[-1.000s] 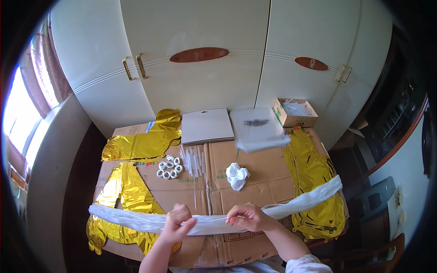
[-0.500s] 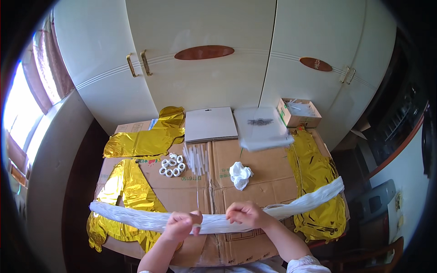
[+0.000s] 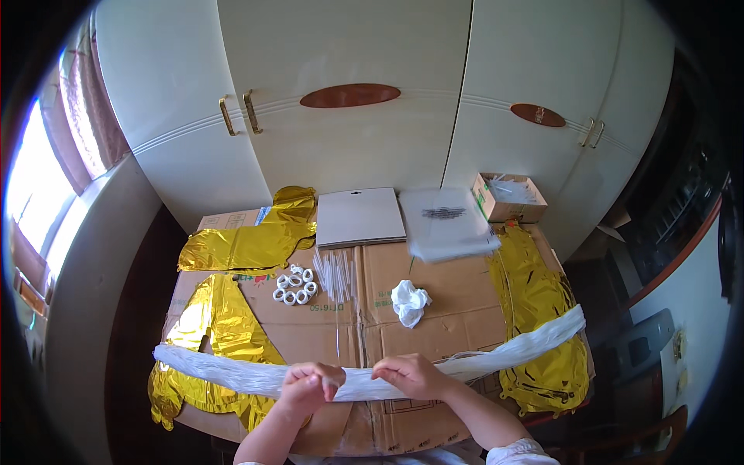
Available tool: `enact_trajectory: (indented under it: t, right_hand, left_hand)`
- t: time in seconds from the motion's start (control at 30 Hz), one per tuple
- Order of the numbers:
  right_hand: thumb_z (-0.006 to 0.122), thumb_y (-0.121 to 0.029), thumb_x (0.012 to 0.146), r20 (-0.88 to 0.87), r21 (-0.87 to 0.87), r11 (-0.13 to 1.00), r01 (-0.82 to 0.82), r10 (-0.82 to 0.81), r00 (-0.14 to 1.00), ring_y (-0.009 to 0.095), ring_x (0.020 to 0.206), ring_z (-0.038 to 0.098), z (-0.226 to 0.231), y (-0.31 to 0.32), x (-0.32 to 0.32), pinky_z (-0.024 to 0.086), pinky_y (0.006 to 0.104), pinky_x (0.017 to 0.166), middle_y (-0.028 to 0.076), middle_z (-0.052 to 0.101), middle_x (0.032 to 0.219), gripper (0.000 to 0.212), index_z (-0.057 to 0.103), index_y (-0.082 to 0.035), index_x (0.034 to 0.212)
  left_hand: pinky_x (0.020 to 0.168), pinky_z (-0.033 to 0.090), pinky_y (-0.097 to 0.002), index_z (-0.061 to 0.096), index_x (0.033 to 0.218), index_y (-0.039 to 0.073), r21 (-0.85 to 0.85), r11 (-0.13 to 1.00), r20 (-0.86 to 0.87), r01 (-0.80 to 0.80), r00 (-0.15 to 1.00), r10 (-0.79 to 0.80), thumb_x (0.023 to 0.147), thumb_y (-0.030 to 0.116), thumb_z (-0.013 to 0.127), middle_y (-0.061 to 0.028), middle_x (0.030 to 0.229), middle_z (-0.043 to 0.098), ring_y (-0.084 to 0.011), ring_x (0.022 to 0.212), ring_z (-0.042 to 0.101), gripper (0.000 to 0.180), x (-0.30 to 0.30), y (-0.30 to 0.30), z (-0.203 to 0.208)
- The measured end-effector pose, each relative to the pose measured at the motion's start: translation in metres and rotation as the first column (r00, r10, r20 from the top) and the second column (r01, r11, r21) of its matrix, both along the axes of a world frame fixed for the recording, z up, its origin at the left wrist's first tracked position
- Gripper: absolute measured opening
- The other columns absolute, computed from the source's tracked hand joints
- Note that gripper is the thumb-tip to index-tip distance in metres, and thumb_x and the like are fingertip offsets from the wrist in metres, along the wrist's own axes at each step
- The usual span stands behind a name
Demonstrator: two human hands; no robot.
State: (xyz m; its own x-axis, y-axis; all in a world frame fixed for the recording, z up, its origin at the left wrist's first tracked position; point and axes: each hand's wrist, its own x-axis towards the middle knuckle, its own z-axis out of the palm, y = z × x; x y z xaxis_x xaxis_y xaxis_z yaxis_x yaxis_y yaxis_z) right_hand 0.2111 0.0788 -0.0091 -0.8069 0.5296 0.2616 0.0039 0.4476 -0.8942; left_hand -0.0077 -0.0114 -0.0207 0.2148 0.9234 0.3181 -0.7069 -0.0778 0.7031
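A long bundle of thin white strands (image 3: 225, 374) stretches left to right across the cardboard, slightly curved, its ends lying over gold foil. My left hand (image 3: 311, 385) is closed in a pinch over the middle of the bundle; what its fingers hold is too small to make out. To its right my right hand (image 3: 411, 377) is also pinched, thumb and fingertips together and turned toward the left hand. I cannot tell what lies between them. Just beyond my left hand a thin straight rod (image 3: 337, 333) points away from me.
White tape rolls (image 3: 290, 297), clear tubes (image 3: 335, 277) and a crumpled white tissue (image 3: 410, 303) lie farther back. Gold foil balloons (image 3: 225, 310) cover both sides. Behind are a grey board (image 3: 360, 217), clear bags (image 3: 446, 236) and a small box (image 3: 509, 200). Cabinets (image 3: 349, 46) close the far side.
My right hand has moved slightly left and down, and its fingers have drawn together. My left hand has turned a little in nearly the same place. The view has tilted slightly.
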Motion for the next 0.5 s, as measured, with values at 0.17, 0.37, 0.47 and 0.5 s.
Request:
enact_trajectory:
  t: [0.17, 0.37, 0.47, 0.5]
  right_hand:
    - [0.054, -0.016, 0.087, 0.094, -0.033, 0.994, -0.103, 0.106, 0.99, 0.025, 0.071, 0.062, 0.007, -0.008, -0.002, 0.047, 0.0303, 0.062, 0.01, 0.064, 0.078, 0.013, 0.061, -0.006, 0.093]
    - [0.052, -0.02, 0.089, -0.016, -0.071, 0.995, -0.074, 0.073, 0.997, 0.024, 0.07, 0.063, 0.004, 0.002, 0.004, 0.047, 0.031, 0.062, 0.008, 0.064, 0.079, 0.017, 0.061, -0.005, 0.091]
    - [0.05, -0.022, 0.09, 0.011, 0.048, 0.998, -0.051, 0.051, 0.999, 0.024, 0.07, 0.063, -0.001, -0.002, -0.004, 0.048, 0.0317, 0.063, 0.009, 0.064, 0.079, 0.019, 0.061, -0.006, 0.091]
    - [0.05, -0.022, 0.09, 0.05, 0.063, 0.996, -0.056, 0.053, 0.997, 0.023, 0.07, 0.063, -0.002, -0.005, -0.005, 0.048, 0.0319, 0.063, 0.01, 0.064, 0.078, 0.019, 0.061, -0.006, 0.091]
  left_hand:
    - [0.081, 0.037, -0.0314, 0.053, 0.112, 0.001, 0.285, 0.888, -0.726, -0.361, 0.523, 0.446, 0.081, 0.005, 0.052, -0.0116, 0.118, 0.054, -0.0206, 0.092, 0.048, 0.031, 0.02, 0.007, 0.037]
    - [0.073, 0.04, -0.0334, 0.058, 0.083, -0.001, -0.012, 0.995, -0.695, -0.096, 0.716, 0.061, 0.082, 0.007, 0.053, -0.0118, 0.08, 0.061, -0.0211, 0.071, 0.055, 0.009, 0.012, 0.001, 0.02]
    - [0.077, 0.037, -0.0292, 0.06, 0.098, -0.002, -0.06, 0.996, -0.089, 0.063, 0.994, -0.068, 0.086, 0.007, 0.048, -0.0103, 0.095, 0.062, -0.0168, 0.083, 0.051, 0.02, 0.015, -0.002, 0.014]
    - [0.078, 0.036, -0.0286, 0.06, 0.102, -0.002, -0.087, 0.996, -0.155, -0.024, 0.988, 0.01, 0.086, 0.007, 0.047, -0.0109, 0.098, 0.061, -0.0167, 0.084, 0.051, 0.022, 0.021, 0.0, 0.019]
